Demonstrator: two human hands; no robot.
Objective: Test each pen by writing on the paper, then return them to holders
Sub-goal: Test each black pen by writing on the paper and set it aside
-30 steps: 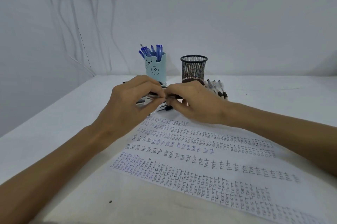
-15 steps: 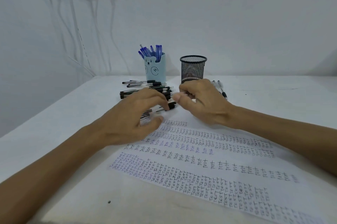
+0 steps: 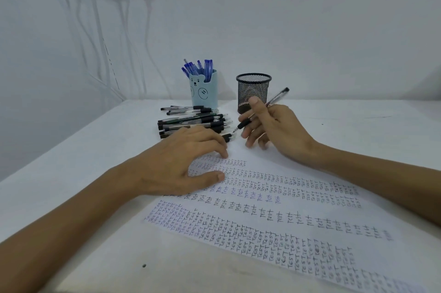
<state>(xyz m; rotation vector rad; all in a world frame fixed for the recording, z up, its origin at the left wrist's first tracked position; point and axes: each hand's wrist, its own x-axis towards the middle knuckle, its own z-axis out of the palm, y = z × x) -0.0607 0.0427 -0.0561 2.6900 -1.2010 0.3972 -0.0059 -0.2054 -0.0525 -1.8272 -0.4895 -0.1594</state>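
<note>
The left hand (image 3: 188,164) is lying nearest, fingers spread and holding nothing, fingertips resting on the paper (image 3: 274,216). Just beyond it to the right, the right hand (image 3: 276,130) is pinching a black pen (image 3: 278,97), its tip slanting down-left toward the bare strip of sheet between the hands. Half a second ago both hands were meeting low at the pen pile (image 3: 193,121), which is lying just beyond the left hand.

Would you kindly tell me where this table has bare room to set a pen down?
Free: the table right of the mesh holder, beyond the right hand; also the strip left of the pen pile. Crowded: the pen pile before the bear holder, and the paper's far end, where the left hand rests and the right hand holds a pen.
</note>
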